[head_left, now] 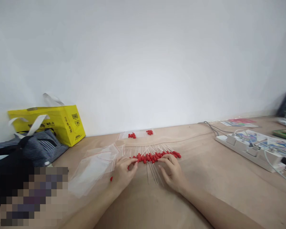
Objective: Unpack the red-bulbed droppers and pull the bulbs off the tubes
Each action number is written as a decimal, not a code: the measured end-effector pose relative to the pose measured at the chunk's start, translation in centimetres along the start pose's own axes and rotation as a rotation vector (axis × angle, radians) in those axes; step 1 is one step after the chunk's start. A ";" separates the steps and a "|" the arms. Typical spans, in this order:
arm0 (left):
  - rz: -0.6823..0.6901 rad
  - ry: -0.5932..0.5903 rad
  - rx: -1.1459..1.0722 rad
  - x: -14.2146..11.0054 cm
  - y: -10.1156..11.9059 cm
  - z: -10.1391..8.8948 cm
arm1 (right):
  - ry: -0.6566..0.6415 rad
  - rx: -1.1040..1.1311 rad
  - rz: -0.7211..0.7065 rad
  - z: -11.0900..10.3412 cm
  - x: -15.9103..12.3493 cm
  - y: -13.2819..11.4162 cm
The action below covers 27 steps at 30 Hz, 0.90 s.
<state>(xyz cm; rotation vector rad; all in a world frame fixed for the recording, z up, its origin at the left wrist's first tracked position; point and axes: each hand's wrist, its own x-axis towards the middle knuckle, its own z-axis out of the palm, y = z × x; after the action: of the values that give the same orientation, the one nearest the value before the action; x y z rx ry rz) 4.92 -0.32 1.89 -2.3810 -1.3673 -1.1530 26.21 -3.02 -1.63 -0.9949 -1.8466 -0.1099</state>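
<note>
A row of small red-tipped pieces (152, 157) with thin white stems lies on the brown table before me. Most stems point toward the wall; several white stems (152, 175) point toward me. At the row's left end my left hand (125, 168) has thumb and forefinger pinched together at the red tips; what lies between them is too small to make out. My right hand (171, 171) rests by the row's right part, its forefinger touching the tips and its thumb apart below. Clear plastic zip bags (92, 168) lie left of my left hand, near one loose red bit (111, 178).
Near the wall lies a clear bag (140, 135) with two red clusters. A yellow bag (71, 124), a striped bag (47, 146) and a black bag (11, 171) stand left. At right are a white power strip (248, 149), cables and printed sheets (239, 122).
</note>
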 end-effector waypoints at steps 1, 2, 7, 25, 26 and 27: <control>0.044 0.027 -0.045 -0.8 -0.1 -0.7 | -0.017 -0.033 -0.075 0.1 0.1 -0.6; 0.093 0.039 -0.085 -1.6 -0.2 -1.4 | -0.037 -0.065 -0.150 0.2 0.2 -1.2; 0.286 -0.058 -0.139 -4.3 -0.3 -3.7 | -0.103 -0.171 -0.371 1.8 1.1 -3.4; 0.272 -0.127 -0.010 -5.7 0.2 -1.9 | -0.206 -0.149 -0.369 2.8 -0.3 -3.9; 0.271 -0.137 0.003 -5.7 0.3 -1.9 | -0.204 -0.142 -0.370 2.7 -0.3 -4.0; 0.271 -0.145 0.013 -5.7 0.4 -2.0 | -0.200 -0.136 -0.371 2.6 -0.3 -4.0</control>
<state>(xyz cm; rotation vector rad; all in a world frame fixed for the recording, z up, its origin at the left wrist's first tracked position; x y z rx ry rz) 2.51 -5.34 -0.60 -2.5842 -1.0406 -0.9128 21.69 -4.58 -1.78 -0.7649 -2.2185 -0.3756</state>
